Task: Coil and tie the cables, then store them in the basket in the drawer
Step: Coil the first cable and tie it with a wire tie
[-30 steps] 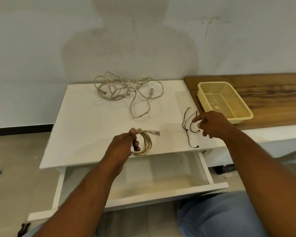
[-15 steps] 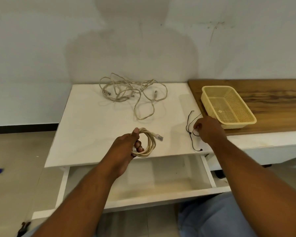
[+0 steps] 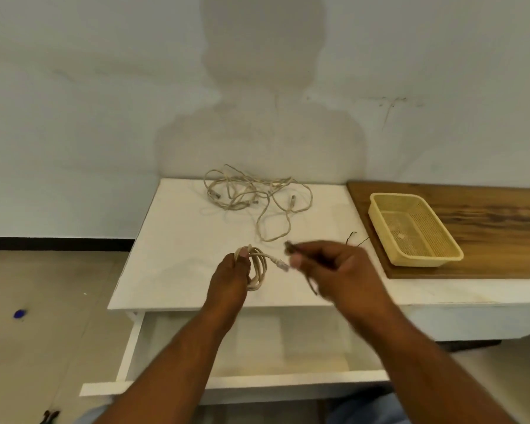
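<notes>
My left hand grips a small coil of beige cable above the front of the white table; its plug end sticks out to the right. My right hand pinches a thin black tie just right of the coil, one end hanging below the fingers. Another black tie lies on the table behind that hand. A loose tangle of beige cable lies at the back of the table. The yellow mesh basket stands on a wooden board at the right. Below the table front, the drawer is open.
The wooden board covers the right-hand counter beside the table. The wall stands close behind the table. A small blue object and a dark tool lie on the floor at the left.
My right hand has picked up a black tie from the table's right side and brought it left, close to the coil. My left hand still holds the coil.
</notes>
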